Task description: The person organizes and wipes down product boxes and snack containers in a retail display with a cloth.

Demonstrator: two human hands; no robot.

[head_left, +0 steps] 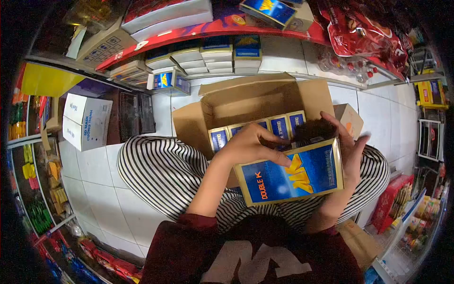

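Note:
A blue and gold box printed "DOUBLE K" point(276, 177) is tilted in front of my lap, held between both hands. My left hand point(253, 146) is closed on its upper left edge, with the thumb on the printed face. My right hand point(349, 154) grips its right end, the fingers partly hidden behind it. At the box's far edge is a dark, fuzzy patch point(313, 131) that I cannot make out. Just beyond stands an open cardboard carton point(250, 102), its flaps spread. Several similar boxes point(279, 125) stand in a row at its near side.
Stacked boxes point(216, 59) fill the lower shelf ahead, under a red shelf edge point(170, 40). A single blue and white box point(169, 81) stands on the floor. At left sits a white mask carton point(87, 121). Bottles with red caps point(350, 68) are at the right.

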